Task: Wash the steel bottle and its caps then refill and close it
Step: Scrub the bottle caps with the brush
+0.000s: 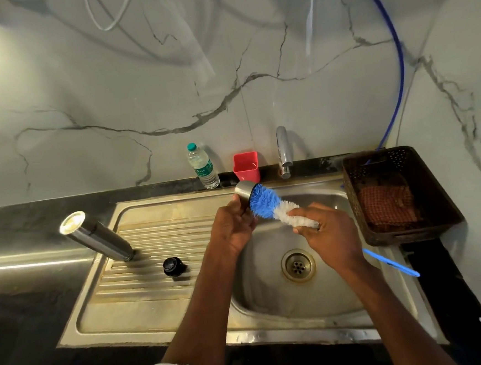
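Observation:
My left hand (232,226) grips a steel cup-shaped cap (244,193) above the sink basin (273,289), its mouth facing right. My right hand (326,230) holds a bottle brush (270,207) by its white bristles, and the blue bristle head is pushed into the cap's mouth. The brush's blue handle (391,262) sticks out behind my right hand. The steel bottle (97,237) stands upside down on the ribbed drainboard (154,275), to the left. A black inner cap (173,266) lies on the drainboard near the bottle.
A chrome tap (284,153) stands behind the basin with no water visible. A red plastic cup (246,166) and a clear plastic water bottle (202,166) stand by the wall. A dark perforated basket (436,195) holding a checked cloth sits right of the sink.

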